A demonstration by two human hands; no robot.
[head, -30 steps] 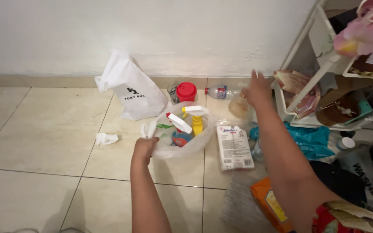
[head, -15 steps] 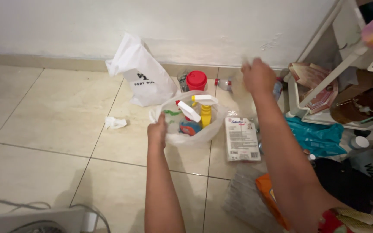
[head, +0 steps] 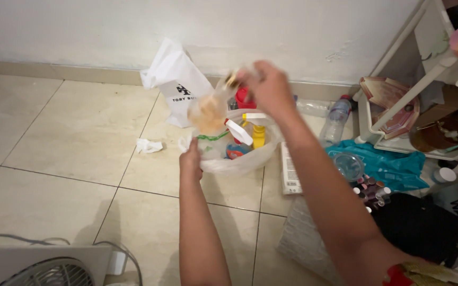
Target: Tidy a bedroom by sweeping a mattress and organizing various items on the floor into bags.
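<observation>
My left hand (head: 191, 159) grips the near rim of a clear plastic bag (head: 242, 161) that sits open on the tiled floor. Inside it stand spray bottles with white triggers, one of them yellow (head: 258, 135). My right hand (head: 267, 87) is above the bag, closed on the neck of a clear bottle with orange-tinted contents (head: 210, 108). The bottle is tilted and blurred, hanging over the bag's left edge.
A white paper bag (head: 178, 82) leans on the wall, a red-lidded cup (head: 243, 97) behind the plastic bag. Crumpled tissue (head: 148, 145) lies left. Clear bottles (head: 336, 119), a teal bag (head: 385, 167), a flat white pack (head: 291, 177) and a white shelf rack (head: 398, 100) crowd the right. A fan (head: 49, 267) sits bottom left.
My right hand took the clear orange-tinted bottle from beside the rack and swung it left over the plastic bag. My left hand kept its hold on the bag's rim.
</observation>
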